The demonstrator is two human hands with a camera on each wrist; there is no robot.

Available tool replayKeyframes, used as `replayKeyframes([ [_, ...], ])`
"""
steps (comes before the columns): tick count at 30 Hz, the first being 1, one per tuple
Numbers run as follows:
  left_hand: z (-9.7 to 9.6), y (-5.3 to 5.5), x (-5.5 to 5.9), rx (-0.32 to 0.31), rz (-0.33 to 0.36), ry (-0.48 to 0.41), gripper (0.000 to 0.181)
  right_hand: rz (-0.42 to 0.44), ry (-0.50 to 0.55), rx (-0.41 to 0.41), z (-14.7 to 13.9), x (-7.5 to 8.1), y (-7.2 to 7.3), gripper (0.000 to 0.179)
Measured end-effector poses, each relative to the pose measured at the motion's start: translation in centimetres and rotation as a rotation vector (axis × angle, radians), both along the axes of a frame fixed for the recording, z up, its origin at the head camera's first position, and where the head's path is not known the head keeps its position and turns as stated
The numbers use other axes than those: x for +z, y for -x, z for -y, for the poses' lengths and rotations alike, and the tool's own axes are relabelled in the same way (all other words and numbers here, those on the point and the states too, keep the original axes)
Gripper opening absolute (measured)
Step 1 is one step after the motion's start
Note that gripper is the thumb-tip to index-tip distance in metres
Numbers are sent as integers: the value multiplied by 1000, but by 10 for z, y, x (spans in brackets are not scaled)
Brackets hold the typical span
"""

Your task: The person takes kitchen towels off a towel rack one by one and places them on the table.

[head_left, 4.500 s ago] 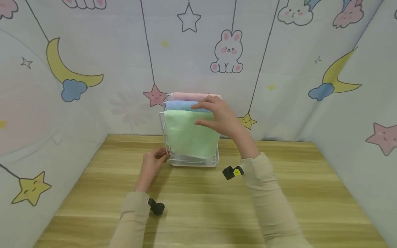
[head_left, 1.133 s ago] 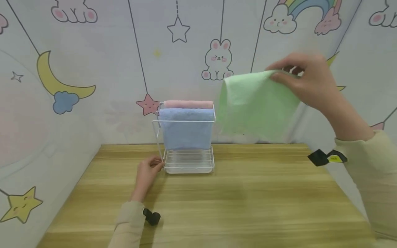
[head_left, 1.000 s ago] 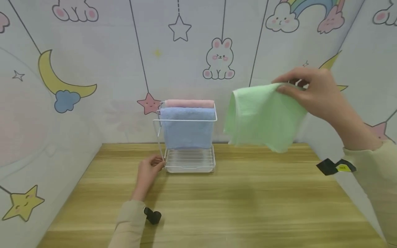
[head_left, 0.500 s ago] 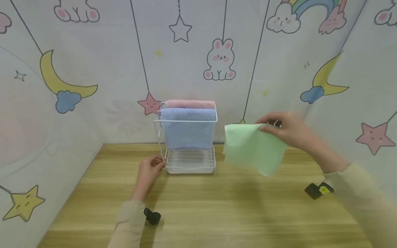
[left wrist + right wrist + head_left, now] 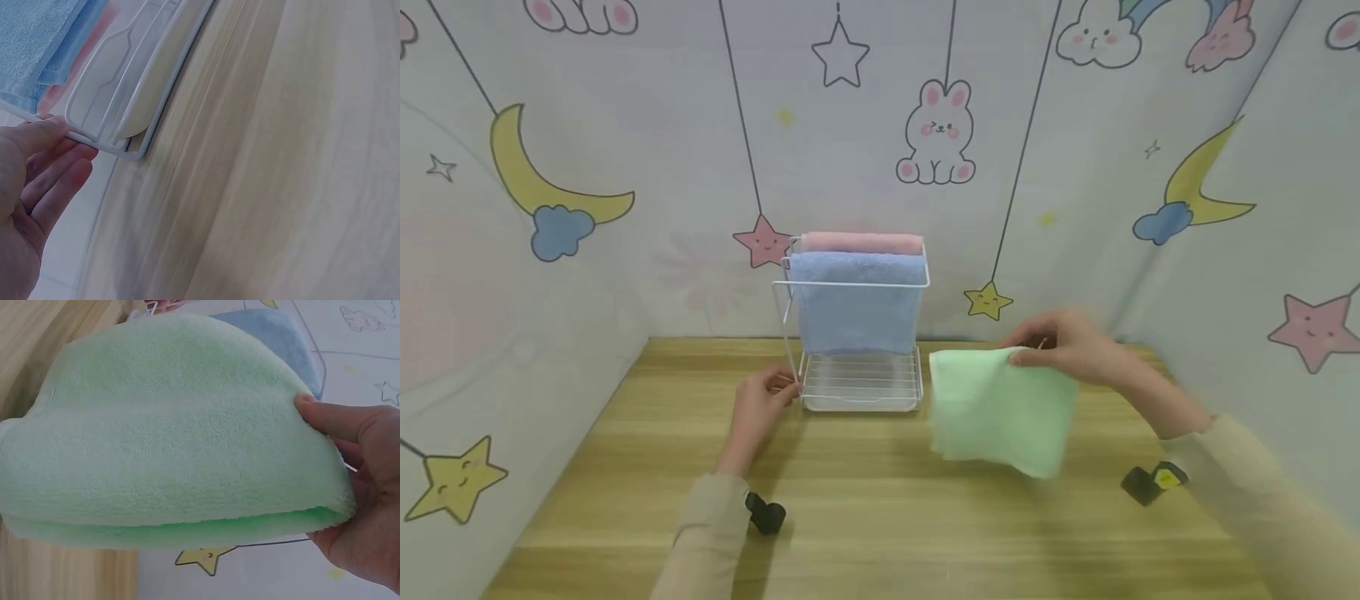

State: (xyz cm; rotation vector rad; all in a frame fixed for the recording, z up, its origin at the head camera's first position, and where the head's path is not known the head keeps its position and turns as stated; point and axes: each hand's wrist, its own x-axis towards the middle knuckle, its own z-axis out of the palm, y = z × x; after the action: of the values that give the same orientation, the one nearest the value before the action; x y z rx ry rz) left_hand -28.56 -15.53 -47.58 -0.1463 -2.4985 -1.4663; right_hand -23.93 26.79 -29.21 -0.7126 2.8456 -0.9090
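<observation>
Right hand: your right hand [image 5: 1067, 346] pinches the green towel [image 5: 1000, 408] by its top fold, thumb on one side, fingers on the other; grip narrow.
Left hand: your left hand [image 5: 763, 408] pinches the lower left rod of the rack [image 5: 850, 285] near its front corner, thumb over the rod; other fingers bent below.
Green towel: folded over, fluffy, hanging from your right hand at the rack's right, a narrow gap between in the head view; lower edge slightly blurred, can't tell if it touches the table [image 5: 865, 517].
Table: wood-grain top, under the rack and both your arms.
Tray: white tray [image 5: 861, 407] in the rack's base, under thin wires.
Rack: white wire, upright, front bar bare.
Blue towel: blue towel [image 5: 861, 321] draped behind that front bar, which crosses it.
Pink towel: pink towel [image 5: 861, 242] at the back, mostly covered by the blue one.
In the way: in the right wrist view, the green towel covers part of the blue towel.
Wall: printed wall [image 5: 850, 150] behind, with moons, stars, a rabbit.
</observation>
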Motion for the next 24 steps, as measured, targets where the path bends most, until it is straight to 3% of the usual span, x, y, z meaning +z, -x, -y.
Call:
replayKeyframes([
  [6,0,0,5,-3,-9,8,12,108,8,-13,-9,-33,30,23],
  [9,1,-1,5,-2,-4,11,10,105,20,9,-10,-45,49,24],
  [18,1,-2,2,-9,1,-10,11,83,17,94,-13,-61,87,20],
  [24,0,-1,5,-12,-2,-10,12,83,-9,69,-16,-73,104,24],
])
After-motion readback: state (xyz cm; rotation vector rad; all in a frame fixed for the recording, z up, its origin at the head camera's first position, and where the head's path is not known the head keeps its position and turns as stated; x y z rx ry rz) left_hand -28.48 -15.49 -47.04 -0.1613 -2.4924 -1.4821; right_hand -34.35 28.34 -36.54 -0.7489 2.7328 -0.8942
